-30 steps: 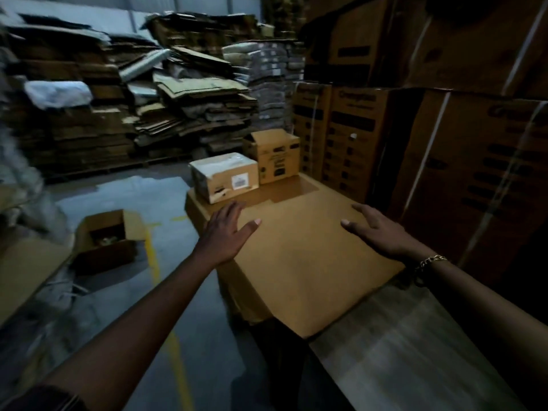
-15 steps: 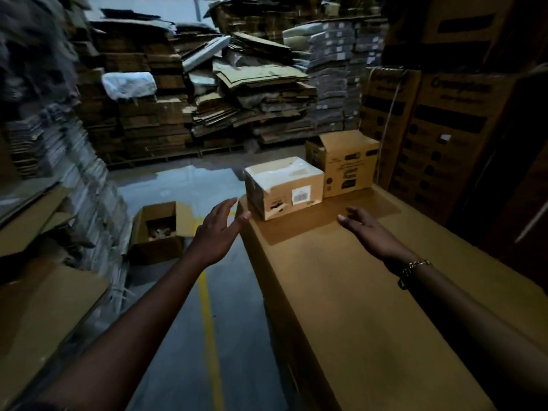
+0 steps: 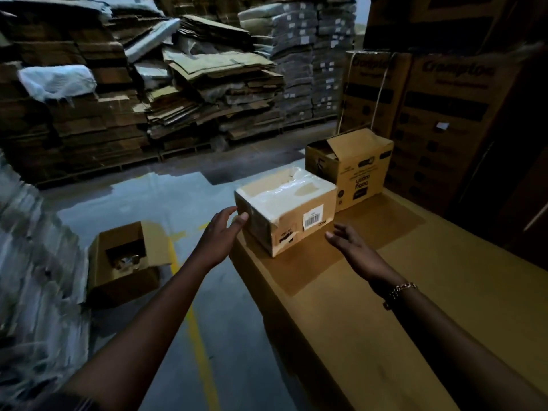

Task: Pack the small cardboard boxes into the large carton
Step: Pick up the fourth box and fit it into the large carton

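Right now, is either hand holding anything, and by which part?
Nothing is held. The left hand is open at the left end of the taped box, contact unclear; the right hand is open, short of its near side.

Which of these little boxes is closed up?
The box with the barcode sticker: its top is sealed under shiny tape. The printed box behind it has a flap standing up, and the box on the floor is open.
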